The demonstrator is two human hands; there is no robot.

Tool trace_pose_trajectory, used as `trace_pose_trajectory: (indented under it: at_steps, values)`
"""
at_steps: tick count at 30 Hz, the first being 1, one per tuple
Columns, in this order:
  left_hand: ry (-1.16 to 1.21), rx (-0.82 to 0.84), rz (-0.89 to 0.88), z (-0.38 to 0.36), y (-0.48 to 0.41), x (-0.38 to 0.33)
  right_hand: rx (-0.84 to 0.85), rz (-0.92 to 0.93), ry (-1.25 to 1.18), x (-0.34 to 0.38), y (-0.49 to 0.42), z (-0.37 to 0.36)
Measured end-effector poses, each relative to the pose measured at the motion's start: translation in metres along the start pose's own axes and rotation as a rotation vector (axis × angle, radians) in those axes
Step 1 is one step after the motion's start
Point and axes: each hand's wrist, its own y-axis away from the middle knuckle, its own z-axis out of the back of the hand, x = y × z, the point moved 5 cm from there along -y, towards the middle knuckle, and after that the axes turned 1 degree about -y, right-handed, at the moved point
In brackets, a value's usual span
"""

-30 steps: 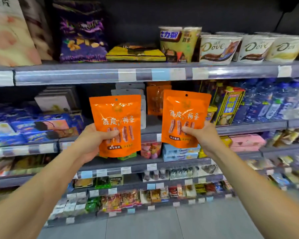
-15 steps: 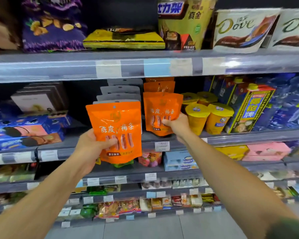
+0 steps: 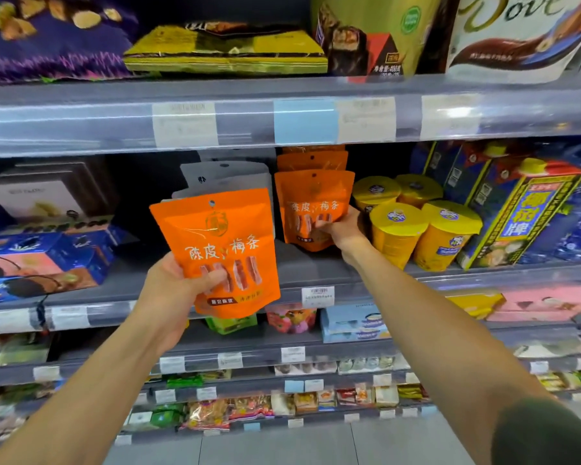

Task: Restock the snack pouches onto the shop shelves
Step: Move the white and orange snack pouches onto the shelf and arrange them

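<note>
My left hand (image 3: 171, 293) grips an orange snack pouch (image 3: 220, 236) by its lower left corner and holds it upright in front of the second shelf (image 3: 316, 270). Deeper in, my right hand (image 3: 344, 229) holds a second orange pouch (image 3: 307, 199) by its lower right, standing on that shelf at the front of a row of matching orange pouches (image 3: 312, 161). Behind my left pouch stands a row of grey-white pouches (image 3: 228, 174).
Yellow lidded cups (image 3: 416, 229) stand just right of my right hand, with blue and yellow cartons (image 3: 517, 213) beyond. Blue biscuit boxes (image 3: 47, 256) lie at the left. The upper shelf edge (image 3: 282, 119) overhangs the pouches. Lower shelves hold small snacks.
I have come closer to the shelves. My right hand has carried its pouch forward onto the second shelf, in front of the orange row. The left hand still holds its pouch out front.
</note>
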Motion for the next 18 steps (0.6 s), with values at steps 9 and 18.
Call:
trace_pose_trajectory:
  at_steps: [9,18]
  values:
    - [0.019,0.01,0.003,-0.012,0.002,0.002,0.01,-0.092,-0.036,-0.011,0.001,0.004]
    - [0.038,0.019,0.021,-0.033,0.004,0.001,-0.076,-0.013,0.353,-0.015,0.063,0.018]
